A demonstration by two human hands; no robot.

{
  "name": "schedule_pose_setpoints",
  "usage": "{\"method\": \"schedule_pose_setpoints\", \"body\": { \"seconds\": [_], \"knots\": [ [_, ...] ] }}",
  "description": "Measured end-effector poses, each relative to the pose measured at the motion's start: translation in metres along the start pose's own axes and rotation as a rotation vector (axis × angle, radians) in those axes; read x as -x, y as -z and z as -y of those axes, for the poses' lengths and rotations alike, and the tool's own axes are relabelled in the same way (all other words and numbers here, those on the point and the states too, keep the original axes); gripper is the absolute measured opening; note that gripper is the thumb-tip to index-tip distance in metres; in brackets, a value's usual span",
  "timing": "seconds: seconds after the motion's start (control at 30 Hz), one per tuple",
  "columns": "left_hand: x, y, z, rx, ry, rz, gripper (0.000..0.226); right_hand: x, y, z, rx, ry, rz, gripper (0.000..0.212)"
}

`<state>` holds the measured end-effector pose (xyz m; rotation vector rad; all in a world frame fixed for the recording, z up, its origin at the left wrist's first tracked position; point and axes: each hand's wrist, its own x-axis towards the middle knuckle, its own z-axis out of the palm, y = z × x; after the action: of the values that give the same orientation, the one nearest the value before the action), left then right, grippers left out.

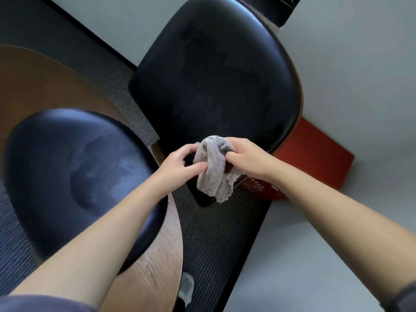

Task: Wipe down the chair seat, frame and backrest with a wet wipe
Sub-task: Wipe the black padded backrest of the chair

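Wet wipe [213, 170]: grey, dotted, crumpled, hanging between both hands, long axis running toward camera, loose tail lowest. Right hand [246, 158] clenched round upper bunch, carrying most of it. Left hand [180, 163] pinching wipe's left edge, likely refolding.

Wipe sits over near edge of far black pad [213, 70]; the rest of the pad lies ahead of the hands, so next stroke probably goes forward, right hand leading.

Near black pad [74, 176], lower left, shows pale streaks. Red box [315, 154] right, carpet [216, 239] below.
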<state>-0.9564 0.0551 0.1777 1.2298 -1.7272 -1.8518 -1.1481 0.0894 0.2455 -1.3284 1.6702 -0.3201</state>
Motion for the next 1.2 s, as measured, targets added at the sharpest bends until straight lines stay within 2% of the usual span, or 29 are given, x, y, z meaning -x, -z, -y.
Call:
{"method": "schedule_pose_setpoints", "body": {
  "seconds": [0.07, 0.13, 0.23, 0.33, 0.4, 0.43, 0.5, 0.57, 0.63, 0.7, 0.77, 0.9, 1.03, 1.13, 1.2],
  "knots": [
    [-0.010, 0.014, -0.018, 0.080, 0.028, -0.050, 0.005, -0.013, 0.010, 0.011, -0.053, -0.061, 0.020, 0.023],
    [-0.019, 0.027, -0.029, 0.160, 0.114, -0.122, 0.012, -0.024, 0.016, 0.018, -0.182, -0.180, 0.037, 0.022],
    [-0.027, 0.044, -0.042, 0.367, 0.280, -0.043, 0.016, -0.039, 0.018, 0.026, -0.291, -0.290, 0.081, 0.028],
    [-0.037, 0.052, -0.039, 0.161, 0.255, -0.034, 0.020, -0.056, 0.018, 0.034, -0.293, -0.290, 0.067, 0.028],
    [-0.045, 0.058, -0.035, 0.063, 0.290, -0.129, 0.013, -0.064, 0.022, 0.037, -0.414, -0.313, 0.071, 0.031],
    [-0.049, 0.062, -0.034, 0.122, 0.354, -0.174, 0.015, -0.067, 0.025, 0.036, -0.545, -0.336, 0.079, 0.033],
    [-0.054, 0.068, -0.037, 0.384, 0.488, -0.202, 0.024, -0.069, 0.026, 0.035, -0.806, -0.380, 0.099, 0.031],
    [-0.055, 0.069, -0.044, 0.588, 0.541, -0.174, 0.029, -0.071, 0.024, 0.034, -0.839, -0.390, 0.182, 0.034],
    [-0.052, 0.071, -0.050, 0.570, 0.495, -0.085, 0.028, -0.072, 0.021, 0.034, -0.695, -0.354, 0.260, 0.036],
    [-0.047, 0.075, -0.055, 0.426, 0.419, 0.020, 0.023, -0.075, 0.027, 0.038, -0.569, -0.307, 0.225, 0.029],
    [-0.042, 0.080, -0.057, 0.412, 0.353, 0.034, 0.021, -0.077, 0.040, 0.041, -0.545, -0.232, 0.209, 0.028],
    [-0.036, 0.085, -0.061, 0.715, 0.184, -0.043, 0.018, -0.074, 0.064, 0.049, -0.698, -0.108, 0.255, 0.028],
    [-0.042, 0.090, -0.073, 0.838, 0.160, -0.057, 0.009, -0.073, 0.080, 0.060, -0.786, -0.096, 0.343, 0.018],
    [-0.048, 0.093, -0.082, 0.703, 0.122, -0.027, 0.005, -0.080, 0.085, 0.066, -0.668, -0.145, 0.323, 0.024],
    [-0.053, 0.094, -0.079, 0.541, 0.055, -0.033, 0.015, -0.088, 0.082, 0.064, -0.591, -0.137, 0.251, 0.019]
  ]
}}
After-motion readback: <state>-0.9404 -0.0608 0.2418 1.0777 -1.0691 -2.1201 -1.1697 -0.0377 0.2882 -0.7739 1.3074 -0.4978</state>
